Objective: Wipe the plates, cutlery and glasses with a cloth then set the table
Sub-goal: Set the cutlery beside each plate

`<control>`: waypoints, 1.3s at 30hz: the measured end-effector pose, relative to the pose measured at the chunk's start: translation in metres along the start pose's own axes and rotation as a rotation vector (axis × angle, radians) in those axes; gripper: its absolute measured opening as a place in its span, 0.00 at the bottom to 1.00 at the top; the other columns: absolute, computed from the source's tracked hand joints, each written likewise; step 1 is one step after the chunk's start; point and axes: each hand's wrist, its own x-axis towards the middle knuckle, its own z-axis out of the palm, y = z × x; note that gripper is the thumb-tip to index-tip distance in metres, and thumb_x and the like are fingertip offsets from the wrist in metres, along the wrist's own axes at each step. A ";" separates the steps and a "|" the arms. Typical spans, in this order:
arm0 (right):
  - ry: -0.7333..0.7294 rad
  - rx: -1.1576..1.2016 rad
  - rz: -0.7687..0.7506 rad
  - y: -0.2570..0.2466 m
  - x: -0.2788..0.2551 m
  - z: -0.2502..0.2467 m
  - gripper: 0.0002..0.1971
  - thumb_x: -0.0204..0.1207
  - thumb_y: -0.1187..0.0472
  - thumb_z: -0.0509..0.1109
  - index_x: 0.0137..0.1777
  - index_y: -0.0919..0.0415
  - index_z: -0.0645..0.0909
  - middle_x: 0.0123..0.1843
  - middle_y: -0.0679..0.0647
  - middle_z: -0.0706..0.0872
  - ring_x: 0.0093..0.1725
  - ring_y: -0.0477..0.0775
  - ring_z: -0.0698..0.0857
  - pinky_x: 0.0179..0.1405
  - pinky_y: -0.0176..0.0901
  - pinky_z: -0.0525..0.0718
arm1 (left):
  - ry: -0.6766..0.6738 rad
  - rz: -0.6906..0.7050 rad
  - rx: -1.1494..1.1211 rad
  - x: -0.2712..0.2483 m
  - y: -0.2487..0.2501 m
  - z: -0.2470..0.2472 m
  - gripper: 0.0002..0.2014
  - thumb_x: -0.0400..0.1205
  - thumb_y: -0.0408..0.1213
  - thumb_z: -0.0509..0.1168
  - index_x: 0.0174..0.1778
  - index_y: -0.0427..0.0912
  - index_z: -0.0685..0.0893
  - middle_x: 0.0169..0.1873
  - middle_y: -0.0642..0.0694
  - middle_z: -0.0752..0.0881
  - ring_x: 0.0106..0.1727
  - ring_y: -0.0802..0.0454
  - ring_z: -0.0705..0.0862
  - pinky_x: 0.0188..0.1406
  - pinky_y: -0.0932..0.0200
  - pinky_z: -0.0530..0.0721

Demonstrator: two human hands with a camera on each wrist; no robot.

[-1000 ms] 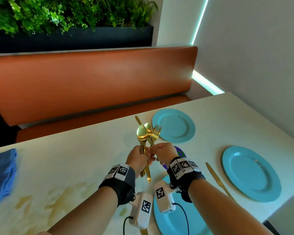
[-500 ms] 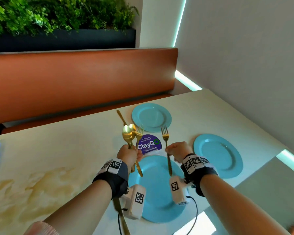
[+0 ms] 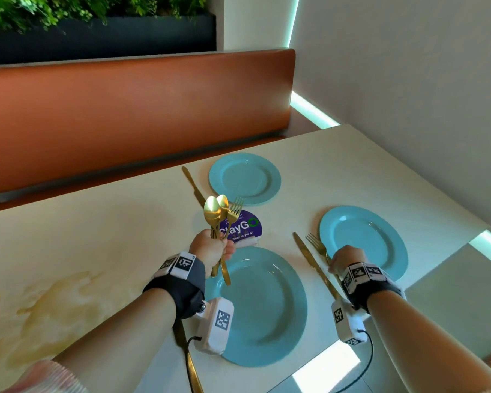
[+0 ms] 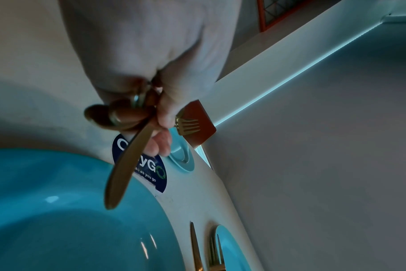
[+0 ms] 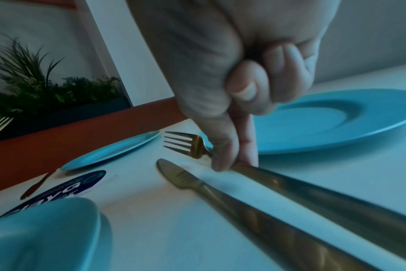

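My left hand (image 3: 213, 249) grips an upright bunch of gold cutlery (image 3: 220, 214), two spoons and a fork, above the near blue plate (image 3: 267, 321). In the left wrist view its fingers (image 4: 162, 117) curl round the handles (image 4: 123, 170). My right hand (image 3: 335, 263) pinches the handle of a gold fork (image 3: 316, 242), which lies low along the table between a gold knife (image 3: 306, 256) and the right blue plate (image 3: 366, 239). The right wrist view shows thumb and forefinger (image 5: 223, 157) on that fork (image 5: 186, 144), next to the knife (image 5: 197, 183) and the plate (image 5: 325, 119).
A far blue plate (image 3: 244, 178) has a gold knife (image 3: 193, 185) on its left. Another knife (image 3: 193, 370) lies under my left forearm. A purple ClayGo sticker (image 3: 244, 226) marks the table's middle. An orange bench (image 3: 125, 114) runs behind; the table's edge (image 3: 437, 268) is at right.
My right hand took one fork from the bunch, carried it right and lowered it beside the knife at the right plate. The left hand kept the rest upright.
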 end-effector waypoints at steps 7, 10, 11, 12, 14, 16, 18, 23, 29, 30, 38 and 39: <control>0.062 0.125 0.053 -0.008 0.009 0.008 0.09 0.69 0.61 0.72 0.50 0.58 0.87 0.46 0.55 0.88 0.47 0.57 0.87 0.50 0.44 0.86 | -0.004 -0.007 0.024 0.010 0.001 0.008 0.04 0.85 0.26 0.58 0.49 0.38 0.75 0.36 0.42 0.86 0.35 0.51 0.86 0.41 0.58 0.87; 0.110 0.123 0.062 -0.009 0.004 0.007 0.11 0.74 0.58 0.68 0.52 0.62 0.84 0.49 0.58 0.87 0.51 0.59 0.87 0.48 0.45 0.84 | -0.003 -0.009 0.035 0.014 0.001 0.009 0.05 0.85 0.26 0.58 0.53 0.37 0.76 0.37 0.43 0.86 0.35 0.51 0.86 0.41 0.58 0.87; 0.113 0.118 0.068 -0.009 0.003 0.007 0.12 0.75 0.57 0.68 0.53 0.63 0.83 0.51 0.59 0.87 0.53 0.60 0.87 0.50 0.46 0.84 | -0.005 -0.009 0.039 0.014 0.002 0.009 0.05 0.85 0.27 0.58 0.54 0.36 0.77 0.37 0.43 0.86 0.35 0.51 0.86 0.40 0.59 0.87; 0.123 0.114 0.059 -0.009 0.002 0.007 0.12 0.75 0.56 0.67 0.53 0.64 0.83 0.52 0.59 0.87 0.53 0.60 0.86 0.51 0.47 0.84 | -0.007 -0.010 0.040 0.015 0.002 0.009 0.05 0.85 0.27 0.58 0.55 0.36 0.77 0.37 0.43 0.86 0.35 0.52 0.86 0.40 0.59 0.87; 0.137 0.103 0.039 -0.010 0.000 0.007 0.12 0.76 0.57 0.66 0.53 0.63 0.83 0.52 0.58 0.87 0.52 0.60 0.87 0.50 0.46 0.83 | -0.010 -0.013 0.039 0.016 0.002 0.010 0.06 0.85 0.27 0.58 0.56 0.36 0.77 0.37 0.43 0.87 0.34 0.52 0.86 0.38 0.60 0.87; 0.149 0.094 0.016 -0.011 0.000 0.007 0.11 0.76 0.56 0.66 0.53 0.62 0.84 0.51 0.57 0.87 0.51 0.59 0.87 0.47 0.44 0.82 | -0.014 -0.016 0.035 0.017 0.003 0.010 0.06 0.85 0.27 0.58 0.56 0.36 0.76 0.37 0.44 0.86 0.34 0.53 0.86 0.36 0.62 0.87; 0.151 0.086 -0.005 -0.012 -0.001 0.007 0.11 0.77 0.55 0.65 0.52 0.60 0.84 0.50 0.57 0.87 0.50 0.58 0.87 0.45 0.43 0.81 | -0.017 -0.016 0.035 0.017 0.004 0.011 0.05 0.85 0.27 0.58 0.55 0.36 0.76 0.36 0.44 0.86 0.33 0.53 0.86 0.34 0.63 0.86; 0.150 0.084 -0.010 -0.014 0.001 0.005 0.11 0.78 0.59 0.63 0.55 0.60 0.85 0.53 0.58 0.86 0.53 0.59 0.86 0.50 0.45 0.82 | -0.022 -0.012 0.026 0.017 0.005 0.012 0.04 0.85 0.26 0.58 0.53 0.36 0.75 0.35 0.44 0.85 0.32 0.53 0.85 0.32 0.64 0.86; 0.158 0.054 -0.025 -0.013 -0.002 0.002 0.13 0.79 0.56 0.63 0.56 0.60 0.83 0.55 0.58 0.86 0.54 0.59 0.85 0.52 0.45 0.82 | -0.023 -0.020 0.009 0.016 0.004 0.012 0.04 0.85 0.26 0.58 0.53 0.37 0.75 0.35 0.43 0.85 0.33 0.52 0.85 0.39 0.59 0.86; 0.161 0.047 -0.030 -0.013 -0.002 0.002 0.12 0.79 0.57 0.63 0.56 0.60 0.83 0.55 0.58 0.86 0.54 0.59 0.85 0.50 0.45 0.81 | -0.022 -0.019 0.008 0.016 0.003 0.012 0.04 0.85 0.26 0.57 0.52 0.37 0.75 0.35 0.44 0.85 0.33 0.52 0.85 0.39 0.59 0.86; 0.142 0.035 -0.038 -0.010 -0.003 0.002 0.11 0.77 0.56 0.66 0.54 0.59 0.84 0.52 0.56 0.86 0.51 0.57 0.86 0.49 0.44 0.81 | -0.023 0.003 0.033 0.011 0.000 0.012 0.04 0.85 0.26 0.58 0.51 0.37 0.76 0.36 0.44 0.86 0.33 0.52 0.85 0.37 0.61 0.87; 0.141 0.047 -0.031 -0.009 -0.003 0.001 0.10 0.76 0.56 0.67 0.52 0.58 0.85 0.50 0.55 0.86 0.49 0.57 0.85 0.48 0.44 0.82 | -0.025 0.004 0.034 0.010 0.000 0.012 0.04 0.85 0.26 0.58 0.52 0.37 0.76 0.36 0.44 0.86 0.33 0.53 0.85 0.36 0.61 0.87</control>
